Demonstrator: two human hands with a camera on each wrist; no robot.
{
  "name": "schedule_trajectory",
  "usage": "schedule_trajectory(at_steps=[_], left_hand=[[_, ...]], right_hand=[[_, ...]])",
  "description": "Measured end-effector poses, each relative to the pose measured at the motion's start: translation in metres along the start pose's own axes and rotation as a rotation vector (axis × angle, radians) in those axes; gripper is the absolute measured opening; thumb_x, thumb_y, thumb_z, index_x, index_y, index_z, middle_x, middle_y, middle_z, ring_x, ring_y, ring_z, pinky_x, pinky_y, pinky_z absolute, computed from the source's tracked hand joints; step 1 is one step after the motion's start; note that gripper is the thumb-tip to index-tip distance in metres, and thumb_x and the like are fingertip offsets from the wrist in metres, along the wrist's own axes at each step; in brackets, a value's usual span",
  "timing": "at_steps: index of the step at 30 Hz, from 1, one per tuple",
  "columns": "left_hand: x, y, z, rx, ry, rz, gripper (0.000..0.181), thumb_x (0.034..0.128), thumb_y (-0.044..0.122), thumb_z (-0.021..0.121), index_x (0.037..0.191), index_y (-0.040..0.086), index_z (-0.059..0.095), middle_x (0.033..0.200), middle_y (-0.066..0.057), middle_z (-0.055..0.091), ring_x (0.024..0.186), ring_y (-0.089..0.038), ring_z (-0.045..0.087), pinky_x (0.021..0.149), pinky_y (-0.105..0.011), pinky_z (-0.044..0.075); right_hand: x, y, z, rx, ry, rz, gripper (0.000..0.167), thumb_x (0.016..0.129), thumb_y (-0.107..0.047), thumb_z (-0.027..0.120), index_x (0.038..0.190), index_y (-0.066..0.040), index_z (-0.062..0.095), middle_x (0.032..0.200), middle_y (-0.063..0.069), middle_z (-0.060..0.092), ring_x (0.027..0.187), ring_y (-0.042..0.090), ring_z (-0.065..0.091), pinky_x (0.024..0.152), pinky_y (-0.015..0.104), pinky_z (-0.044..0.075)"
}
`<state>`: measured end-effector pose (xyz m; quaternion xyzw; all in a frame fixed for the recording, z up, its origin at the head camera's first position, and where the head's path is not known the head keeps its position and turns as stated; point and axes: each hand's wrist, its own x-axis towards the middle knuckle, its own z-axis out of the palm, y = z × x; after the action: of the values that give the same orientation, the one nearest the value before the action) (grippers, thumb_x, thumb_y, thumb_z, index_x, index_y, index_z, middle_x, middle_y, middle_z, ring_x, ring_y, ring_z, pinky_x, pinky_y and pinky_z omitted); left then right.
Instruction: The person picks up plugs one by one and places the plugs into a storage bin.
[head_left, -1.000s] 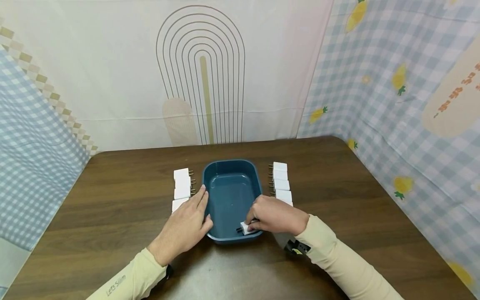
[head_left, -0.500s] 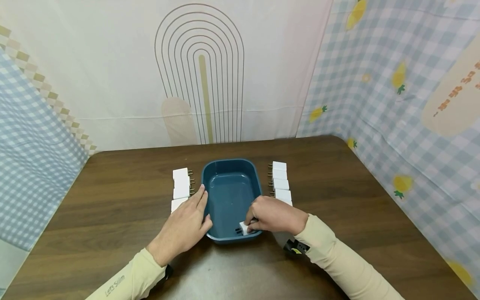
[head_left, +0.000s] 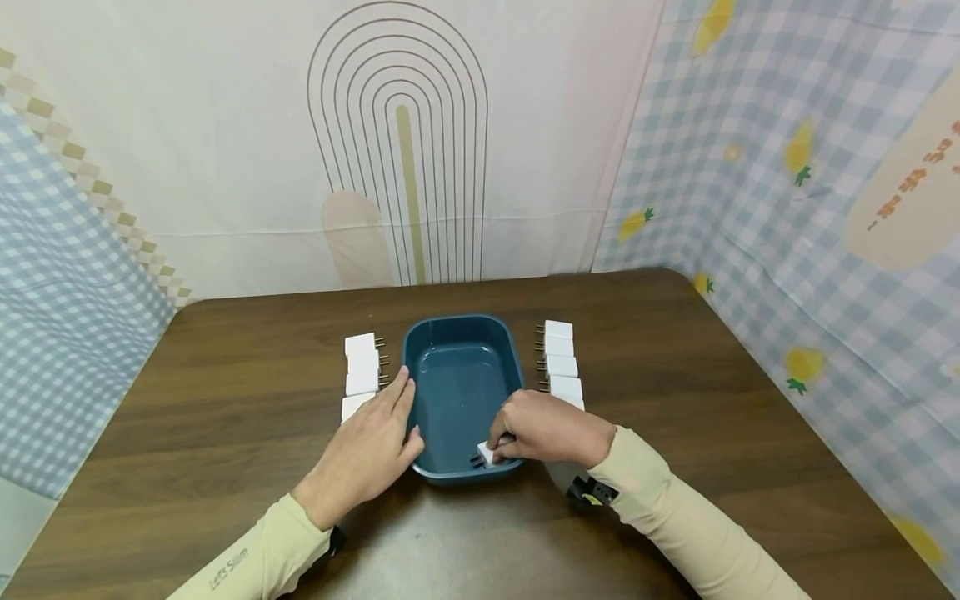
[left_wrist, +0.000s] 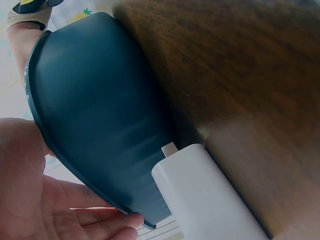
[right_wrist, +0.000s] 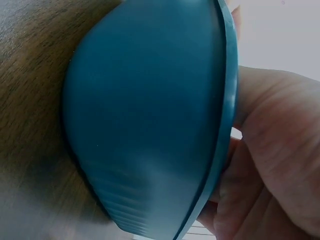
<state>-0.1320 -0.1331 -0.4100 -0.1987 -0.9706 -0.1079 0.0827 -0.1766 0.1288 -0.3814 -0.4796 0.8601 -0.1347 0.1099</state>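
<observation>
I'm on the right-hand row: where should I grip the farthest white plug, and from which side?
Probably pinch the farthest plug by the outer end of its body, coming from above and the right. Its prongs point left toward the blue bin, and the next plug sits right up by its near side.

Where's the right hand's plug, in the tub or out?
In: the right hand pinches the white plug inside the tub, at its near end.
</observation>
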Motion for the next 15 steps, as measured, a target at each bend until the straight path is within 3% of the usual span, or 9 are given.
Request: schedule_trajectory(at_steps=[15], left_hand=[[-0.0004,-0.0002,-0.0011,0.003,0.001,0.006,0.064,0.0961,0.028,0.059,0.147,-0.008,0.045,0.160,-0.024,0.038,0.142,-0.037,0.048,0.114,-0.050,0.043]], right_hand=[[0.0014,-0.0019,0.0011,-0.029,0.018,0.015,0.008,0.088,-0.023,0.079,0.091,-0.016,0.081,0.087,-0.006,0.076,0.071,-0.003,0.057,0.068,0.012,0.051]])
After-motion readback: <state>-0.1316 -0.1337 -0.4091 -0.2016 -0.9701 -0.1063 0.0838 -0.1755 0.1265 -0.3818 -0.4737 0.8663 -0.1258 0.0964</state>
